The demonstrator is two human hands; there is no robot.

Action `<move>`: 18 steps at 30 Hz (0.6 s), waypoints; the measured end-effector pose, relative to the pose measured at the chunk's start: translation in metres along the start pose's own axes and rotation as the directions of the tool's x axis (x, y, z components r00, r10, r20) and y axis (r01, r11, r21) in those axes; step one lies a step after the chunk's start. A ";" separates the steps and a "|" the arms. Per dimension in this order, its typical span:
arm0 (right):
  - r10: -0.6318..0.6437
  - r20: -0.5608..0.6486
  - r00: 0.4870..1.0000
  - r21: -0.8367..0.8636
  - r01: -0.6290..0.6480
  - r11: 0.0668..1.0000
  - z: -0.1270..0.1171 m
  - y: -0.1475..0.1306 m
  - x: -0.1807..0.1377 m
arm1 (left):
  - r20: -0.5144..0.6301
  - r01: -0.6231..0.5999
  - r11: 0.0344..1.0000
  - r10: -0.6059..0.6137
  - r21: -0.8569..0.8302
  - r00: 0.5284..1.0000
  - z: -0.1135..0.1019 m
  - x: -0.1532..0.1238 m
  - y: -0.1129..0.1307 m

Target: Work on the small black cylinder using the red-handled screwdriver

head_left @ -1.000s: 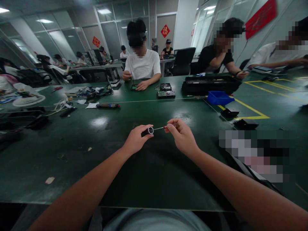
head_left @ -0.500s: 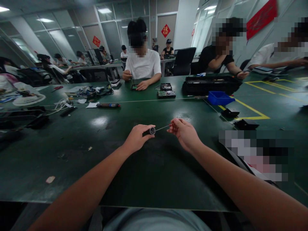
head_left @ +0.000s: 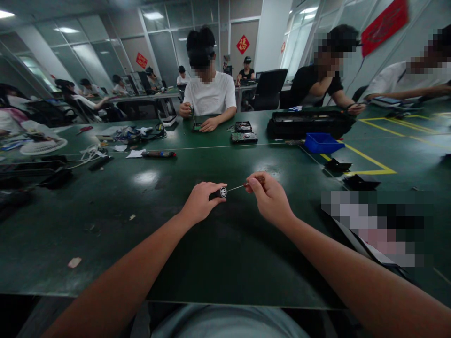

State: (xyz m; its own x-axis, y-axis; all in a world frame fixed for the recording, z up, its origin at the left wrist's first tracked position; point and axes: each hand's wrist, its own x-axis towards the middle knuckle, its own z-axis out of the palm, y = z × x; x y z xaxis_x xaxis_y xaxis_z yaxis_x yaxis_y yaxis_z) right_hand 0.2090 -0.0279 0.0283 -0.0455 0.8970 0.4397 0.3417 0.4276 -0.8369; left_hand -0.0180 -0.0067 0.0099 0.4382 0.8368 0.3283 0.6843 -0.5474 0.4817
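Between thumb and fingers, my left hand (head_left: 201, 201) pinches a small dark cylindrical part (head_left: 223, 192) just above the green table (head_left: 197, 263). Its round end, with a light rim, faces right and toward me. My right hand (head_left: 269, 195) is closed around the brown handle of a screwdriver (head_left: 260, 180). The thin metal shaft runs left from the handle, and its tip meets the round end of the part. Whether the tip sits in a screw is too small to tell.
Across the table a person in a white shirt (head_left: 210, 96) works on a circuit board. Hard drives (head_left: 244, 137) lie nearby. A long black casing (head_left: 310, 124), a blue bin (head_left: 323, 143) and black pieces (head_left: 361, 181) are at right. A pen-like tool (head_left: 158, 154) and cables (head_left: 89, 152) lie left.
My right hand has rolled around the screwdriver, so more of its brown handle shows. The round end of the part is turned slightly more into view. My left hand stays in place.
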 end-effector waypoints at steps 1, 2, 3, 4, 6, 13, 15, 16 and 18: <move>-0.014 0.009 1.000 -0.033 0.014 0.999 0.000 -0.001 -0.001 | 0.005 -0.002 1.000 0.002 0.003 1.000 0.000 0.000 0.000; -0.026 0.018 0.999 -0.064 0.027 0.998 -0.001 -0.002 -0.001 | 0.011 -0.002 1.000 0.002 0.005 1.000 0.001 0.000 -0.001; -0.039 0.028 0.999 -0.092 0.042 0.995 -0.001 -0.004 -0.002 | 0.017 0.001 1.000 -0.001 0.008 1.000 0.001 0.000 -0.001; -0.052 0.037 0.998 -0.117 0.056 0.992 -0.001 -0.005 -0.002 | 0.024 0.005 1.000 -0.005 0.012 1.000 0.001 0.000 -0.002; -0.070 0.049 0.996 -0.160 0.077 0.984 -0.002 -0.007 -0.002 | 0.040 0.015 1.000 -0.015 0.021 0.999 0.001 0.000 -0.002; -0.053 -0.003 0.999 -0.226 0.051 0.973 -0.003 -0.007 0.000 | 0.009 0.132 0.988 -0.132 -0.085 0.991 -0.001 -0.001 -0.001; -0.037 -0.015 0.999 -0.213 0.033 0.976 -0.002 -0.006 0.000 | -0.034 0.176 0.964 -0.186 -0.200 0.982 0.001 -0.001 -0.003; -0.033 -0.015 0.999 -0.207 0.029 0.978 -0.002 -0.006 0.000 | -0.053 0.191 0.943 -0.213 -0.273 0.976 0.002 0.000 -0.004; -0.027 -0.013 1.000 -0.192 0.024 0.981 -0.002 -0.006 0.000 | -0.088 0.201 0.885 -0.260 -0.419 0.962 0.005 0.001 -0.008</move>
State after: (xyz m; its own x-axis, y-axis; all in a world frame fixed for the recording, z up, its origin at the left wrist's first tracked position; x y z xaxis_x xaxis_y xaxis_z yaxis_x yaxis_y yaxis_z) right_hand 0.2089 -0.0308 0.0339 -0.0422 0.8835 0.4665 0.5143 0.4195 -0.7480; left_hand -0.0201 -0.0016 0.0023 0.1921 0.9459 0.2615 0.4500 -0.3217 0.8330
